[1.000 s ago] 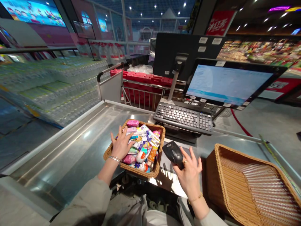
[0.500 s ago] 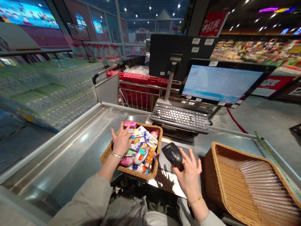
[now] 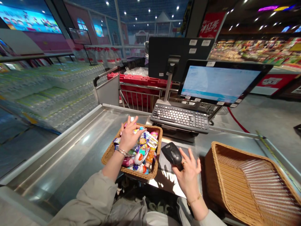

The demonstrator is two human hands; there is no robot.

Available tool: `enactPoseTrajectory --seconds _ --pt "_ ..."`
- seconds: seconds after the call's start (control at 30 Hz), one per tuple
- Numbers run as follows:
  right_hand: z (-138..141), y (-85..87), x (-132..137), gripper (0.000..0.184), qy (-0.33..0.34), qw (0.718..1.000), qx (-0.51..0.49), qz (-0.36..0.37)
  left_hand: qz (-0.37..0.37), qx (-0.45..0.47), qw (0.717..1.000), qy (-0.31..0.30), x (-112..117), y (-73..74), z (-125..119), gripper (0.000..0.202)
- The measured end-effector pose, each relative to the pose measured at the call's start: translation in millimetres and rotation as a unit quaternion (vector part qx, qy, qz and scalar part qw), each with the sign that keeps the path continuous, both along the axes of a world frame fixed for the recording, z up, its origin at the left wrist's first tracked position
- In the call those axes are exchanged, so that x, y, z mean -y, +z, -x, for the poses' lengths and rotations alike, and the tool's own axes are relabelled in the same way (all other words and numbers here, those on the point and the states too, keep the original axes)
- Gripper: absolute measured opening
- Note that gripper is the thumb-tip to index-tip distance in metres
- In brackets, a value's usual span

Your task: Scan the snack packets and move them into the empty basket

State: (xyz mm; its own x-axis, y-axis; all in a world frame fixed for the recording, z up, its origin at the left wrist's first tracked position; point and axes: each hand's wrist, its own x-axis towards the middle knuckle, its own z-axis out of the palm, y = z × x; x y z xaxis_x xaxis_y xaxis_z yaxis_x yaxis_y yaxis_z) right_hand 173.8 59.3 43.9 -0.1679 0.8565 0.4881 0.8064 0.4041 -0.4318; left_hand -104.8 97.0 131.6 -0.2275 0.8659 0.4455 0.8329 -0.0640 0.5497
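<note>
A small wicker basket (image 3: 107,156) full of bright snack and candy packets (image 3: 143,150) stands on the steel checkout counter. My left hand (image 3: 129,138) lies on the packets at the basket's far left corner, fingers apart, and covers a pink packet. My right hand (image 3: 188,171) is just right of the basket with its fingers spread. It touches the near side of a black barcode scanner (image 3: 172,153). I cannot see a firm grip on the scanner.
A large empty wicker basket (image 3: 246,185) stands at the right. Behind the scanner are a keyboard (image 3: 180,117) and a lit screen (image 3: 221,83). The steel counter (image 3: 77,147) runs off to the left. Red shopping carts (image 3: 138,80) and stacked bottled water (image 3: 51,91) lie beyond.
My left hand has slid from the basket's left middle toward its far corner, over the pink packet. My right hand and the scanner have hardly moved.
</note>
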Motion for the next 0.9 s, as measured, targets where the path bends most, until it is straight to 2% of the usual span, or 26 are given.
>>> enactPoseTrajectory --seconds 0.2,0.37,0.6,0.7,0.9 --pt "-3.7 3.4 1.8 0.022 -0.009 1.0 0.007 -0.01 -0.01 0.094 0.995 -0.043 -13.9 -3.3 -14.3 0.022" --pt "-6.5 4.9 2.8 0.021 -0.007 1.0 0.001 -0.022 0.007 0.142 0.988 -0.061 -18.8 -21.1 -12.4 0.025" --pt "-7.2 5.3 3.3 0.019 -0.003 1.0 -0.004 -0.023 0.053 0.125 0.99 -0.036 -0.3 -46.7 10.7 0.028" --pt "-6.2 5.1 2.9 0.019 0.001 1.0 -0.001 -0.022 0.088 0.089 0.992 -0.023 10.4 -54.0 24.8 0.025" --pt "-3.7 3.3 2.4 0.019 0.008 1.0 0.0 -0.012 0.144 0.001 0.987 0.076 26.4 -62.1 44.9 0.02"
